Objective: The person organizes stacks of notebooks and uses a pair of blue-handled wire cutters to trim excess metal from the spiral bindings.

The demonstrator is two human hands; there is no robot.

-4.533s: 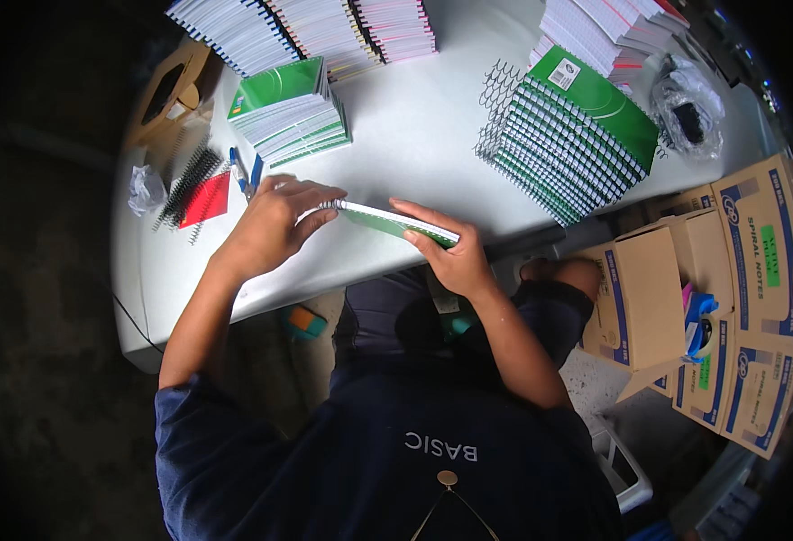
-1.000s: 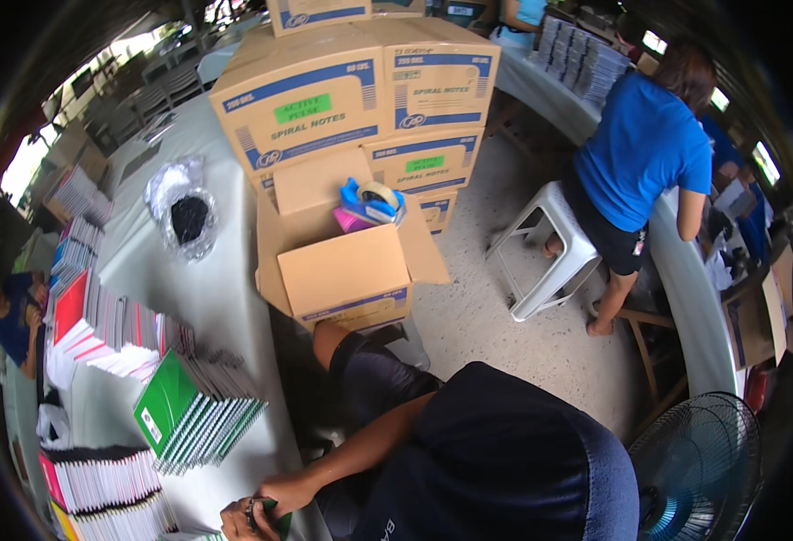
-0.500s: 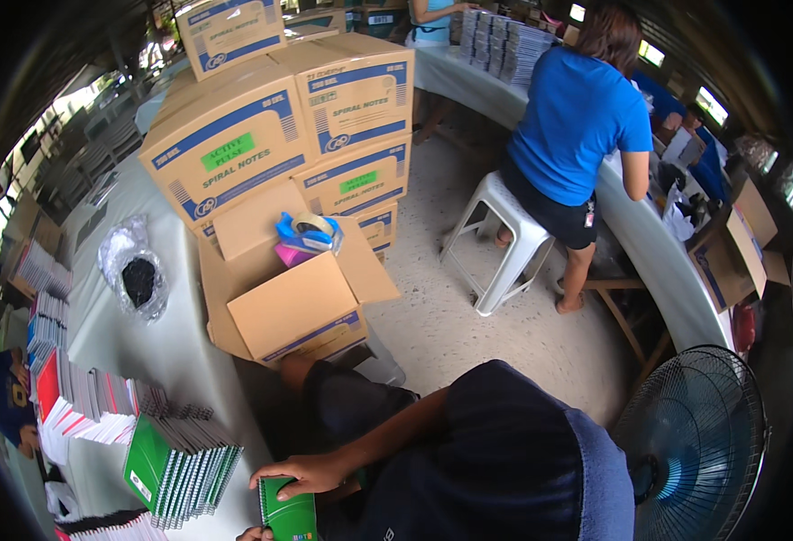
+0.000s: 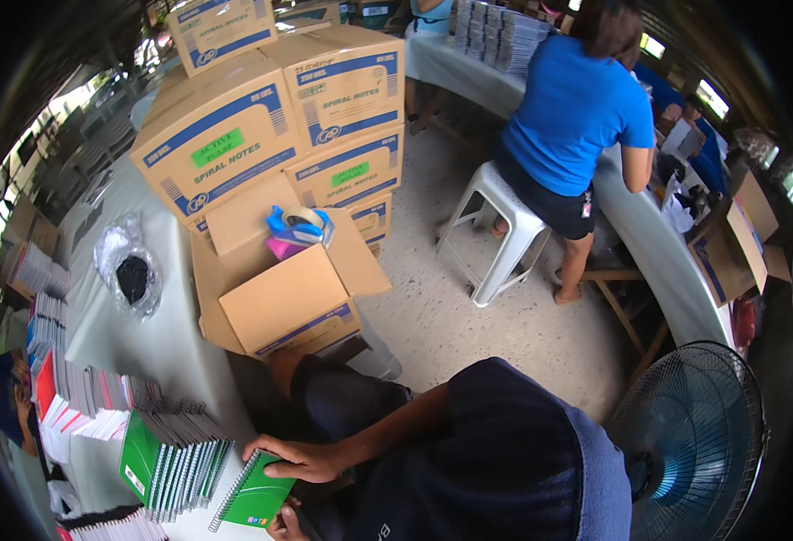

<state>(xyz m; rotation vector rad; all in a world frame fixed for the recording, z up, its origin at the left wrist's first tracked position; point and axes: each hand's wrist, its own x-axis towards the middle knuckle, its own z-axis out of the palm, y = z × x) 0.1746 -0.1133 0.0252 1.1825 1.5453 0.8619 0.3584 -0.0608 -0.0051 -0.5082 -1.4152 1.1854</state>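
The green spiral notebook (image 4: 256, 491) sits at the table (image 4: 126, 338) edge beside the notebook stack (image 4: 175, 464). Right hand (image 4: 299, 458) presses flat on its cover; left hand (image 4: 281, 525) grips underneath. Best keep the spiral aligned with the stack.

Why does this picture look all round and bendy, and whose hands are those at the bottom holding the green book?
The camera sits on a person's head and looks down through a very wide lens, which bends straight edges. There is no machine, just two bare hands. One hand lies on top of a green spiral notebook, and the other hand peeks out below it; I cannot tell which is left or right. Beside them on the grey table lies a stack of notebooks. An open cardboard box stands nearby, and another person in blue works at a different table.
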